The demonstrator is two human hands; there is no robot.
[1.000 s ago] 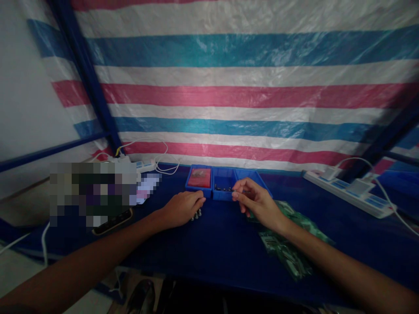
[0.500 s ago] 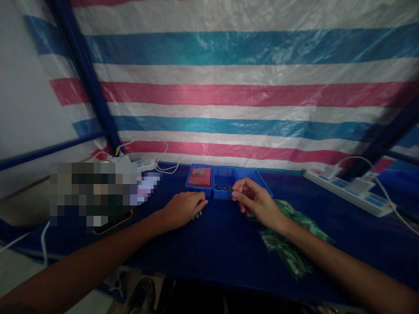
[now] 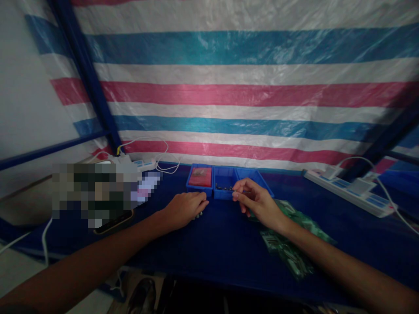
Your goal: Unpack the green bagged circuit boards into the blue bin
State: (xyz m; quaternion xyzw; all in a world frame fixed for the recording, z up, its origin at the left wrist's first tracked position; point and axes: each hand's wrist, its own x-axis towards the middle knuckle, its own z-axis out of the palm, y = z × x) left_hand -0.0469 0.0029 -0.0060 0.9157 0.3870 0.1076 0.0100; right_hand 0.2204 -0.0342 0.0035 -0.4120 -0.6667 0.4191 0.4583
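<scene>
My left hand (image 3: 188, 208) rests on the dark blue tabletop (image 3: 209, 257), its fingers curled downward and closed. Several small shiny metal pieces (image 3: 199, 214) show under its edge; whether they are in the fingers or on the table I cannot tell. My right hand (image 3: 255, 200) is raised at the front of the blue bins, thumb and fingertips pinched together. Whatever they pinch is too small to make out. Just beyond those fingertips, the middle blue bin (image 3: 225, 174) has small dark metal parts (image 3: 222, 188) along its bottom. A red packet (image 3: 200, 176) fills the left blue bin (image 3: 199, 189).
Green plastic bags (image 3: 288, 253) of small parts lie beneath my right forearm. Power strips stand at the right (image 3: 350, 194) and back left (image 3: 145, 165), with white cables. A phone (image 3: 114, 221) lies left, beside a blurred-out area. A striped sheet (image 3: 229, 93) hangs behind.
</scene>
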